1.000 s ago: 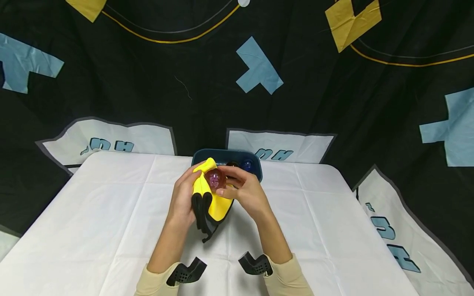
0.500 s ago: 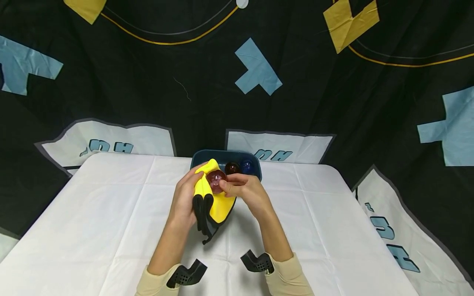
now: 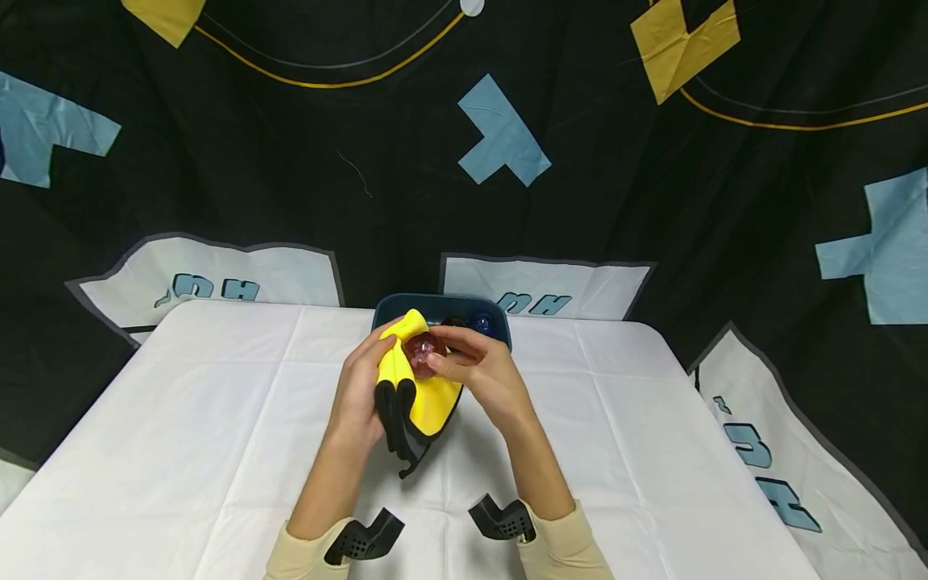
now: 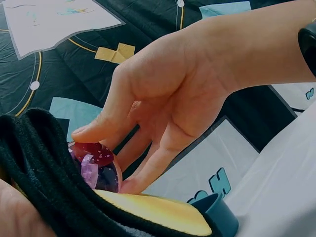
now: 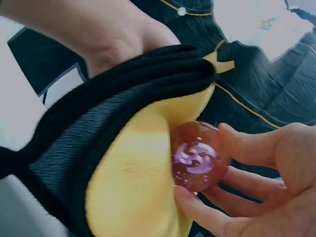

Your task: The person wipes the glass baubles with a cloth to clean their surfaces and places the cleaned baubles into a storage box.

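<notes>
A clear reddish ball (image 3: 423,355) with a purple swirl mark sits against the yellow face of a folded cloth (image 3: 435,407), whose other side is dark grey with black edging. My left hand (image 3: 355,391) grips the cloth's folded left part, thumb on the yellow side. With thumb and fingers, my right hand (image 3: 489,372) holds the ball from the right. In the right wrist view, the ball (image 5: 200,157) presses into the cloth (image 5: 133,168) between my thumb and fingertips. The left wrist view shows the black-edged folds (image 4: 37,158) covering most of my left hand.
Behind my hands stands a dark blue bin (image 3: 395,304) at the table's far edge. A blue ball (image 3: 482,324) and a dark brown ball (image 3: 454,321), partly hidden by my fingers, lie in it. White cloth (image 3: 239,419) covers the table; a black printed curtain (image 3: 290,161) hangs behind.
My right thumb has moved up the ball and its fingers have shifted around the back. The purple mark has turned away from the head view. My left hand keeps its grip on the cloth.
</notes>
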A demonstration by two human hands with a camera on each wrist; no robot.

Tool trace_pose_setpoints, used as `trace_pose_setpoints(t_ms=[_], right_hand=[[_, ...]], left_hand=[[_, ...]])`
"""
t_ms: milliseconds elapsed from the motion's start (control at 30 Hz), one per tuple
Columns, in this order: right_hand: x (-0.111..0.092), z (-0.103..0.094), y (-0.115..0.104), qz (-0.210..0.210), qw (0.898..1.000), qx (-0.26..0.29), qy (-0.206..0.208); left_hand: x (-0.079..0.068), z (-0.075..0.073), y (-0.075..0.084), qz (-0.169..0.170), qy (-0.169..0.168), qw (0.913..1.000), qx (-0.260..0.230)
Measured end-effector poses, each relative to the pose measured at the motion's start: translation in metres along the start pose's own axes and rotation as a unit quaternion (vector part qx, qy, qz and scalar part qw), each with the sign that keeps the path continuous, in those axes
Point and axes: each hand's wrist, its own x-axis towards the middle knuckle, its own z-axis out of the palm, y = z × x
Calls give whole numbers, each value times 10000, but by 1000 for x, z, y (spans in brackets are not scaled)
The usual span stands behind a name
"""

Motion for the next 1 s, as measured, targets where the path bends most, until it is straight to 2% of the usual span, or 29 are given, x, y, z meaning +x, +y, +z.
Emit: trace_pose_setpoints(t_ms=[133,200,567,833,1000], right_hand=[[2,-6,4,-43,9989,-32,-462],[3,-8,5,-73,9985,-67,-541],[3,-8,3,137,9992,-105,-365],[3,-6,3,519,9980,-354,-88],[4,-5,4,473,9980,-424,56]], left_hand=[[0,-1,0,-25,33,10000,44],[0,-1,-1,-25,30,9999,99],[-1,2,-1,16,70,9992,387],[-3,2,0,-10,35,9994,356],[-3,2,0,15,43,9995,316]])
